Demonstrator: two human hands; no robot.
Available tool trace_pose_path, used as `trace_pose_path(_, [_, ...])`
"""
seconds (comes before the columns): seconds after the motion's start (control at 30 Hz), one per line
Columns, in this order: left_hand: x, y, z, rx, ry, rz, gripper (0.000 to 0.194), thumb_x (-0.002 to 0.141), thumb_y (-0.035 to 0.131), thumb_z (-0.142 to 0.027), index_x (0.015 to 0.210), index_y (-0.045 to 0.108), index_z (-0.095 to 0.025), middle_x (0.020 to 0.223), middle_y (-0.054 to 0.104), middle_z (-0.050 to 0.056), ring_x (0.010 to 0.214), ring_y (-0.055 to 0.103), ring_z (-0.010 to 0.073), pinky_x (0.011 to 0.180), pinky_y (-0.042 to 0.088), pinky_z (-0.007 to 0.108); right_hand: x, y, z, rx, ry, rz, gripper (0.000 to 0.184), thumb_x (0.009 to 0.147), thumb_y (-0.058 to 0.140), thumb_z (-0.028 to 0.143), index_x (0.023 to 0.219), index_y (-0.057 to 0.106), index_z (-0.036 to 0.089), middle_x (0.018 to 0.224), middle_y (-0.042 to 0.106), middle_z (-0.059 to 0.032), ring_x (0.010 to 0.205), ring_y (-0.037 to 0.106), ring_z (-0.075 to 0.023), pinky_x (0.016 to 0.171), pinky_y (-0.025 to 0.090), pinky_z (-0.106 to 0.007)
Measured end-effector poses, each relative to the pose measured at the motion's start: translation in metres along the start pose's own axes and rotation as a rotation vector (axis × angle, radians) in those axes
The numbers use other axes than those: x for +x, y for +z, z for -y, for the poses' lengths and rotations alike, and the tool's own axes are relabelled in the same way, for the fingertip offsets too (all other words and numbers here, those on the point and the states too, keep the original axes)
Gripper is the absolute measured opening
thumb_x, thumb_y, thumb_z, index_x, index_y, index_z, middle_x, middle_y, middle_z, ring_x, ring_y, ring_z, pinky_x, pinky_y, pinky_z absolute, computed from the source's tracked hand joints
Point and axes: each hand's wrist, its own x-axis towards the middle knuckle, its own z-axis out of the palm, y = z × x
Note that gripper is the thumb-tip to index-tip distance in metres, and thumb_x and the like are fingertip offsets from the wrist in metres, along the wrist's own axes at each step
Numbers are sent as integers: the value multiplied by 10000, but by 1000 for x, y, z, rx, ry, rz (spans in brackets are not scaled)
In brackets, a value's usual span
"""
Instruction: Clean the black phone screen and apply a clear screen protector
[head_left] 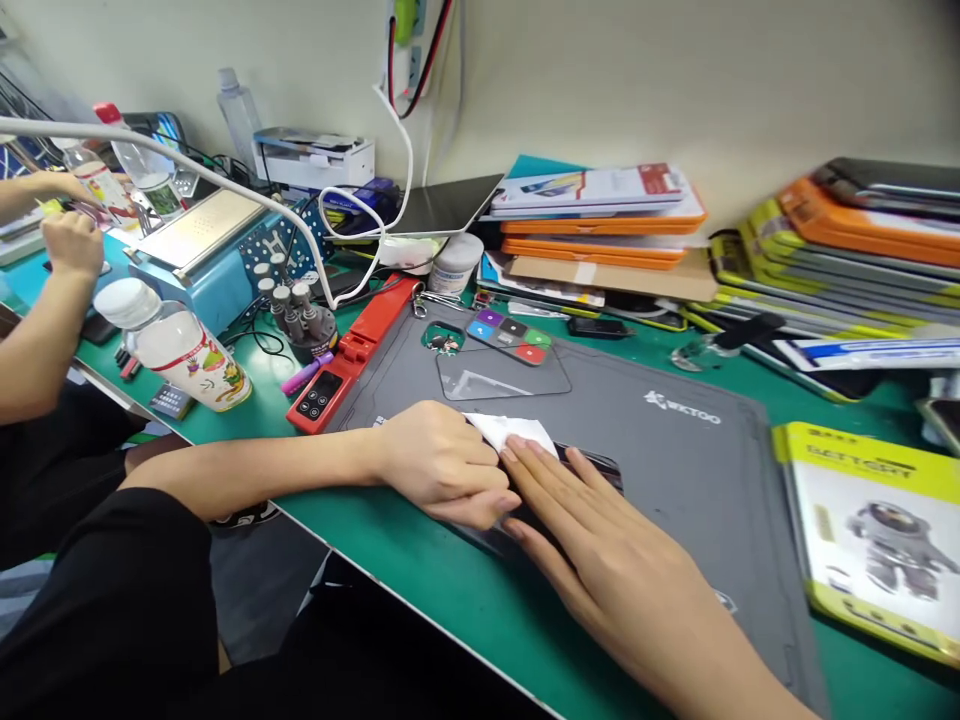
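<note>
A dark, glossy phone (606,466) lies on the grey work mat, mostly covered by my two hands. My left hand (442,465) is closed into a fist at the phone's left part, its thumb along the near side; what its curled fingers grip is hidden. With fingers stretched out flat, my right hand (600,530) presses its fingertips on a folded white wipe (510,430) that lies over the phone. Just beyond my hands is a clear rectangular sheet (502,378), and above it a plate with coloured squares (510,337).
A red device with buttons (324,398) lines the left side of the grey mat (697,470). Left stand a bottle (187,350) and a tool holder (300,320). Boxes are stacked behind (600,215) and right (847,270); a battery box (877,540) lies right. Another person's hand (73,240) works far left.
</note>
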Motion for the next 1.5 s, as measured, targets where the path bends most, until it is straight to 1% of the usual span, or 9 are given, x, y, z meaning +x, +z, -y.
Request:
trace_pose_path(0.2, [0,-1,1,7,-5,-9,477,1106,504,-285,636,570,-237,536,556,-54,455,497,122,497,376,336,-4,-11,5,-8,-4,-34,733,1202,459,337,1846,144,185,1620,671,-147,1421,723,-367,1176,636,-614])
trace_pose_path(0.4, [0,-1,0,13,-9,-4,492,1108,501,-289,619,532,-237,540,550,-56,461,496,118,488,363,330,-1,-10,9,-94,-48,-99,812,1172,545,253,1833,98,105,1545,718,-198,1315,790,-374,1117,668,-580])
trace_pose_path(0.6, [-2,0,0,22,-5,11,492,1102,515,-293,613,517,-237,536,535,-60,459,484,116,487,358,325,-3,-6,10,-90,-36,-110,791,1178,547,267,1837,133,129,1578,696,-185,1359,767,-367,1167,642,-571])
trace_pose_path(0.8, [-3,1,1,31,-6,13,486,1113,511,-304,634,548,-233,533,530,-59,455,472,119,488,357,326,-5,2,4,-18,16,-68,769,1202,466,324,1848,72,186,1668,618,-165,1452,702,-365,1205,615,-607])
trace_pose_path(0.93, [-8,2,2,58,-11,122,461,1090,544,-328,638,554,-237,528,501,-59,455,476,126,491,347,331,-6,6,-1,14,49,-14,765,1210,424,371,1851,41,204,1740,541,-155,1529,632,-375,1224,591,-644])
trace_pose_path(1.07, [-11,1,3,81,-21,210,469,1084,556,-345,628,539,-238,536,519,-55,458,488,123,491,355,338,-8,1,5,24,37,26,777,1207,397,412,1853,29,184,1758,512,-162,1560,600,-366,1215,606,-616])
trace_pose_path(1.17, [-10,1,3,75,-20,160,438,1085,552,-323,656,568,-236,552,559,-54,465,510,122,491,365,334,-9,-7,11,-15,-35,27,801,1203,400,438,1848,36,134,1701,576,-192,1505,654,-371,1160,651,-596])
trace_pose_path(1.3, [-6,2,3,48,-11,24,426,1096,530,-289,678,589,-231,561,588,-54,463,513,120,493,377,321,-8,-11,13,-33,-101,20,794,1207,398,421,1845,38,114,1651,624,-210,1471,682,-368,1121,677,-581])
trace_pose_path(1.5, [-5,3,1,34,-15,13,457,1099,539,-295,646,554,-234,543,567,-53,463,510,126,492,356,333,-6,4,4,-4,-14,14,763,1214,419,397,1853,71,169,1714,572,-167,1518,644,-363,1224,601,-610])
